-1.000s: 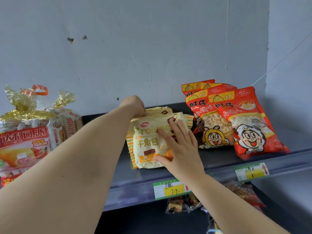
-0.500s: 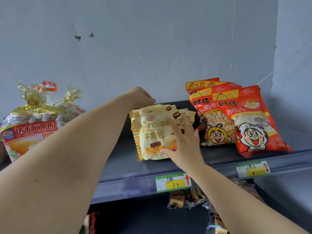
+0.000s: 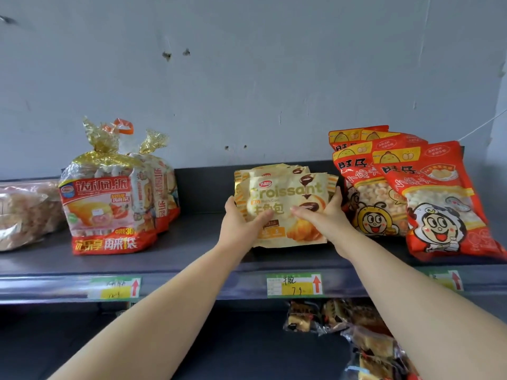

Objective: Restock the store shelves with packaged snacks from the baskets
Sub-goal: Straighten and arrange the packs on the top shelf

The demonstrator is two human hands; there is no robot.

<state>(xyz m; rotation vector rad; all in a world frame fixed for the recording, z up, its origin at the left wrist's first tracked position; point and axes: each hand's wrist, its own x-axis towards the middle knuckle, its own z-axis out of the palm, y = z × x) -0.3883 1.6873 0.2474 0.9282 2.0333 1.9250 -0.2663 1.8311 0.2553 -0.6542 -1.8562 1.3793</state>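
Observation:
A cream and gold croissant pack (image 3: 285, 198) leans upright in the middle of the dark shelf (image 3: 192, 250), with more croissant packs stacked behind it. My left hand (image 3: 241, 223) grips its left edge, thumb across the front. My right hand (image 3: 323, 215) grips its right edge, thumb on the front and fingers behind. Both forearms reach up from the bottom of the view.
Red and gold cake bags (image 3: 109, 204) stand at the left, beside clear-wrapped bread (image 3: 24, 212). Red cartoon snack bags (image 3: 428, 198) lean at the right, close to my right hand. Price tags (image 3: 295, 285) line the shelf front. Wrapped snacks (image 3: 343, 322) lie on the lower shelf.
My left hand came from behind the stack's top down to the front pack's left edge. My right hand shifted from flat on the front to gripping the right edge.

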